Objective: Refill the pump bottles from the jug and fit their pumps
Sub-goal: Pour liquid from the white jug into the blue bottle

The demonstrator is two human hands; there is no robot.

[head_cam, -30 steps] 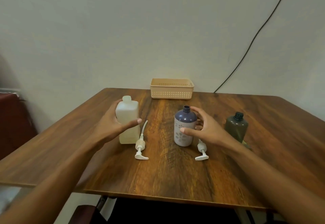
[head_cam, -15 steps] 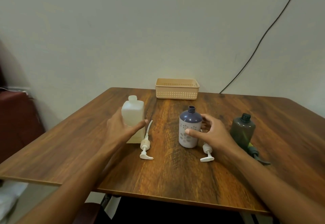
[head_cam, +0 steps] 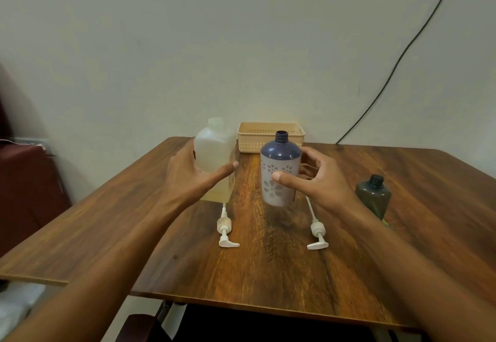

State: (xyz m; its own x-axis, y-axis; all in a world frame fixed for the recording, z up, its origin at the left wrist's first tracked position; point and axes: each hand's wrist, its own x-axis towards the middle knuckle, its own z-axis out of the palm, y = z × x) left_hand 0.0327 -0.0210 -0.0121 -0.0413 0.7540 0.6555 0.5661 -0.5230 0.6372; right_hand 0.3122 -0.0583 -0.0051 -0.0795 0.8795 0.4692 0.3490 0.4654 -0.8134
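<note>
Head view: your left hand [head_cam: 193, 178] grips the capped jug [head_cam: 214, 159], raised off the table [head_cam: 268, 261]. Your right hand [head_cam: 319, 183] clasps the open flowered bottle [head_cam: 279, 170], also raised. Two pumps [head_cam: 225, 231] lie beneath; a dark bottle [head_cam: 374, 196] stands far right.

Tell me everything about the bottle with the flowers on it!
The flowered bottle looks like plastic, with a dark blue rounded shoulder and a pale lilac body printed with white flowers. Its threaded neck is open, with no pump fitted. It stands upright, seemingly lifted just above the wooden table, and its base is blurred. The right hand wraps it from the right, thumb across the front.
</note>
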